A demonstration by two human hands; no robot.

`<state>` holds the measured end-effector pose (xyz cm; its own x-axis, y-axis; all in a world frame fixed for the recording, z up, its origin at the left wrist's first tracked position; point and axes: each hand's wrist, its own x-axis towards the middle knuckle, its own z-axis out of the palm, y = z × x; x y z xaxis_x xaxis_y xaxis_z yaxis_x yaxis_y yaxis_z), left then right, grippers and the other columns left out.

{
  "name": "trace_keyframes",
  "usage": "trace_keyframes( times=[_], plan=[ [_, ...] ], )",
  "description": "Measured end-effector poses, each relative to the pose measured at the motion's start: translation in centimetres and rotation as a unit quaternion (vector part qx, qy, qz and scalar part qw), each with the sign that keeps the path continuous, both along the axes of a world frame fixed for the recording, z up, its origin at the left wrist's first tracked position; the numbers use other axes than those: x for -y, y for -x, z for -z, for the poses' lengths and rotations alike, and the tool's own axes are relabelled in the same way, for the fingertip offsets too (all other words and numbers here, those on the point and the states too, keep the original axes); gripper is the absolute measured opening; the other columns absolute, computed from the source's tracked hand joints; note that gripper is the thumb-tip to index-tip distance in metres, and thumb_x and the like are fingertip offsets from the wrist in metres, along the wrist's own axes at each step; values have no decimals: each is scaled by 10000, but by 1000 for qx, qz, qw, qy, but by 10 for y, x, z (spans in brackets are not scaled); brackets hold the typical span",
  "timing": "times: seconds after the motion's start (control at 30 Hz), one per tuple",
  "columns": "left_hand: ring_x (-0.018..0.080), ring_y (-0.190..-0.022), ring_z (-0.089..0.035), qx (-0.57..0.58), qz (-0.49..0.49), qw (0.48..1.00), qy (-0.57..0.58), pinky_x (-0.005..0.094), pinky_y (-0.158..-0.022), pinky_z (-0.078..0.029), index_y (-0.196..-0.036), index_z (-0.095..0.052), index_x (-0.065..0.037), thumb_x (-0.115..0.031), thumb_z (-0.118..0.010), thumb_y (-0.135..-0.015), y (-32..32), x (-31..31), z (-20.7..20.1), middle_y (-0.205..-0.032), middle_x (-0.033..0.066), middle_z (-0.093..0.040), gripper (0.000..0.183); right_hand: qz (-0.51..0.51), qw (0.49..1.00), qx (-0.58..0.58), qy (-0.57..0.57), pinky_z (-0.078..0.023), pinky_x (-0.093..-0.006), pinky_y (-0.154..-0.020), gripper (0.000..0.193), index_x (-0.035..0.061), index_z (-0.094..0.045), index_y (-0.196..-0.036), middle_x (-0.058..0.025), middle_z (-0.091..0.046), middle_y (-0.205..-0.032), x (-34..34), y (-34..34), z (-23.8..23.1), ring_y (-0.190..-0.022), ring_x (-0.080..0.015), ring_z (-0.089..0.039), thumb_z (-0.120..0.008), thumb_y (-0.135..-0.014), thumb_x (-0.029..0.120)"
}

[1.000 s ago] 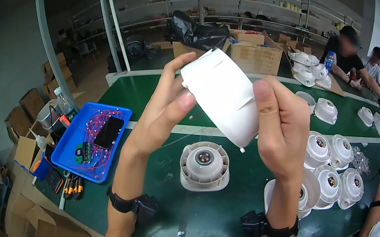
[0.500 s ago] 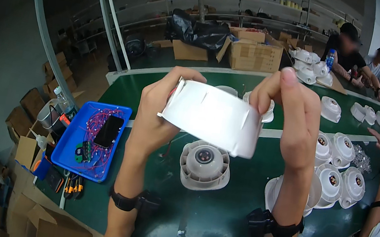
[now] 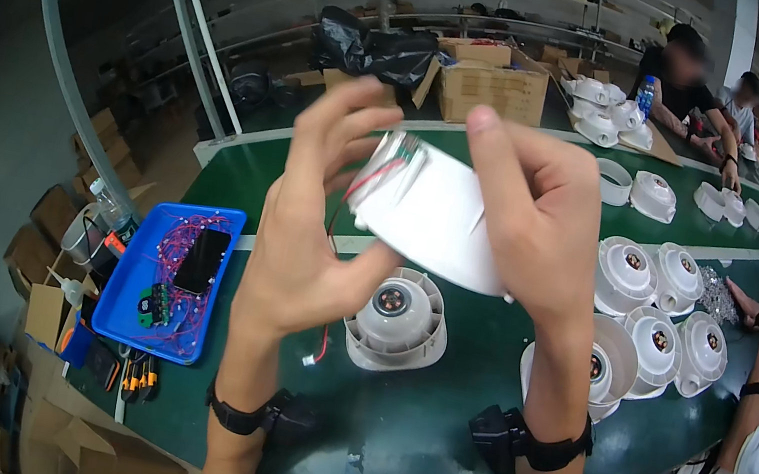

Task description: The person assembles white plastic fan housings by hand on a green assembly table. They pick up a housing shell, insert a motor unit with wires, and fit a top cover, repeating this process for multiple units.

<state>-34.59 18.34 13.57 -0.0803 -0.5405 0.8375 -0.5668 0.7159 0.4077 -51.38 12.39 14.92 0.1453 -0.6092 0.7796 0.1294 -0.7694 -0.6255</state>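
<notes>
White plastic shell (image 3: pixel 440 212), raised above the green worktop (image 3: pixel 423 448) between both hands. The left hand (image 3: pixel 302 213) is spread around its wired end, contact unclear; the red wire (image 3: pixel 376 177) there looks delicate. The smooth body seems light, stiff, slippery, best gripped at the plain right end, which the right hand (image 3: pixel 544 225) pinches.

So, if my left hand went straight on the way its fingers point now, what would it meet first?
Most likely the white curved part: your left hand has its bent fingers close to that part's left end. Depth is unclear here, so they may already touch it.
</notes>
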Motion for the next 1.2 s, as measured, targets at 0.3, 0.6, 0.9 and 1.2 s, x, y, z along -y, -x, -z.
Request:
trace_keyframes(
  times=[0.3, 0.6, 0.9, 1.2],
  plan=[
    [301, -1300, -478, 12, 3, 1000, -9, 401, -1092, -385, -1540, -144, 16, -295, -804, -749, 14, -4, 2, -1453, 230, -411, 1077, 19, 997, 70, 6, -283, -304, -440, 395, -55, -593, -704, -33, -434, -493, -7, -10, -2, -491, -66, -355, -590, -986, 222],
    [276, -1274, -504, -151, 119, 979, -65, 377, -1078, -403, -1452, -307, 5, -147, -678, -902, 6, -6, -6, -1368, 218, -492, 681, 29, 992, 64, 104, -300, -305, -427, 311, -42, -644, -742, -84, -462, -491, -5, -18, 5, -438, -102, -374, -619, -961, 177],
    [328, -1367, -413, -59, 152, 985, -62, 425, -1134, -341, -1506, -241, -5, -193, -841, -734, -4, 3, -1, -1430, 232, -414, 995, 28, 996, 56, 67, -281, -278, -436, 379, -38, -591, -670, 4, -435, -498, -2, -3, 2, -494, -43, -367, -608, -977, 182],
    [341, -1375, -402, -218, 331, 896, -201, 448, -1143, -297, -1542, -127, -2, -363, -730, -812, -3, 3, 4, -1441, 252, -405, 1013, -132, 978, 138, 87, -205, -270, -450, 465, 22, -429, -536, 39, -406, -505, 20, 28, 9, -483, -33, -313, -557, -973, 114]
  ],
)
